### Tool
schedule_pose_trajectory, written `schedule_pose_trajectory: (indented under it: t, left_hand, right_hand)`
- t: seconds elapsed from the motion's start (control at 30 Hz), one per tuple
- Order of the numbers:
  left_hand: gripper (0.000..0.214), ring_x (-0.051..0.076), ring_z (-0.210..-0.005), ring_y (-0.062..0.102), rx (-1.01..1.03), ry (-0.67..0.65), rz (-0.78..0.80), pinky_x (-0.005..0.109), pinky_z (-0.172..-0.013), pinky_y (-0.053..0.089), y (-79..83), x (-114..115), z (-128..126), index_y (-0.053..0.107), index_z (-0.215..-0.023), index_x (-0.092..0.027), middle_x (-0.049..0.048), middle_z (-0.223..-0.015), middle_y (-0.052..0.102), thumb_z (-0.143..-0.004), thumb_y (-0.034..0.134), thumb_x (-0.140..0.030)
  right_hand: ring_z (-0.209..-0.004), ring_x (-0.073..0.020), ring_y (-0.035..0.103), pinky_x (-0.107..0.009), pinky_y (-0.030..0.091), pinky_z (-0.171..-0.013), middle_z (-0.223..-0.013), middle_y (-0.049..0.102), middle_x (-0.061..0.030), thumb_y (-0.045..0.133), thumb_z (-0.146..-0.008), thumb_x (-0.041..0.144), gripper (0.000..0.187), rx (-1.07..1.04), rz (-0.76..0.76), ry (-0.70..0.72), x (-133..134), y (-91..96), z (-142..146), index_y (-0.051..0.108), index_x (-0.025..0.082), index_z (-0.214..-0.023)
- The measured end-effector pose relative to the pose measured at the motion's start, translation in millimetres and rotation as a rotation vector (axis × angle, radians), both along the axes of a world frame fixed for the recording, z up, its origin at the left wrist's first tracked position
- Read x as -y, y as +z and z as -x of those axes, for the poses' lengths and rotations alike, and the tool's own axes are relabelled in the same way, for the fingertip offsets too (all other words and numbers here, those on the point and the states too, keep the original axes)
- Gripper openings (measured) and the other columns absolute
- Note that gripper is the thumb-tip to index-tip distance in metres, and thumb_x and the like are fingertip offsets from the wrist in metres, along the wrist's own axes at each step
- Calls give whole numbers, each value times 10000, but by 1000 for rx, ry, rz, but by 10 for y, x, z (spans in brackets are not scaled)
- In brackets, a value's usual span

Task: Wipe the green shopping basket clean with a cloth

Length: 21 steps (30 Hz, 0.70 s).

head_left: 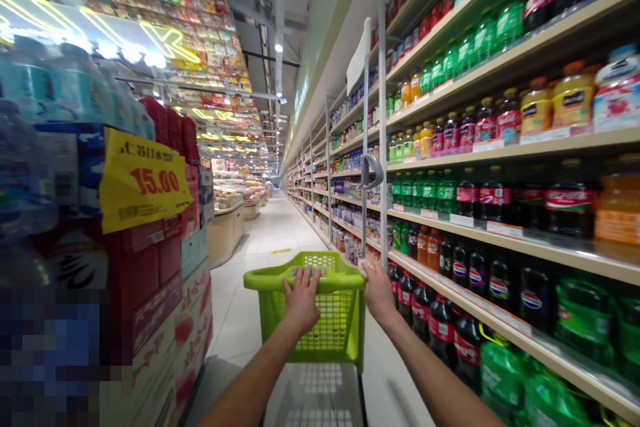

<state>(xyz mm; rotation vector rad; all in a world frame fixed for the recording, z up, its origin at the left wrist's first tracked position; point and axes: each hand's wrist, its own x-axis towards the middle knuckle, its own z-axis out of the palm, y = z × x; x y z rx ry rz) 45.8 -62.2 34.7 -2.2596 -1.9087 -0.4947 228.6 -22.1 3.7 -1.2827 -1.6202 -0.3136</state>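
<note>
A lime-green shopping cart [313, 350] with a perforated basket is directly in front of me. My left hand [303, 303] lies over the near rim, its fingers draped forward across the handle bar with a pale panel under them. At the right corner of that rim, my right hand [379, 290] has its fingers curled in. A small whitish patch shows by its fingertips; I cannot make out what it is. Past the right hand rises a thin upright pole [365, 113] with a grey loop and a white sign; its lower end is hidden.
Drink shelves [505, 233] full of bottles line the right side closely. Stacked cartons [165, 300] with a yellow price sign [145, 180] and bottles stand close on the left. A pale tiled aisle [273, 220] runs ahead, past wooden display counters [225, 233].
</note>
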Motion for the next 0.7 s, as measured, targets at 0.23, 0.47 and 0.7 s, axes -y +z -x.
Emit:
schedule_pose_trajectory:
  t: [0.23, 0.47, 0.7]
  left_hand:
    - [672, 237, -1306, 230, 208, -81, -85, 548, -1049, 127, 96, 41, 100, 357, -1288, -197, 73, -1403, 324, -628, 401, -73]
    - [425, 197, -1260, 323, 383, -249, -83, 512, -1049, 177, 246, -14, -226, 416, -1232, -235, 47, -1350, 412, -824, 307, -283]
    - [358, 213, -1257, 310, 183, -228, -282, 503, -1046, 180, 87, -68, 43, 534, -1070, -259, -3, -1290, 480, -749, 416, -154]
  right_hand:
    - [-1226, -248, 349, -486, 305, -987, -1298, 439, -141, 352, -767, 54, 507, 35, -111, 258, 71, -3, 901, 440, 141, -1258]
    - [-1129, -259, 456, -454, 343, -951, -1262, 464, -183, 487, -697, 166, 712, 154, 0, 345, 139, 114, 472, 232, 98, -1358]
    - [-1059, -248, 494, -522, 180, -993, -1098, 593, -91, 483, -718, 224, 409, 263, 84, 210, 274, 80, 129, 532, 177, -1122]
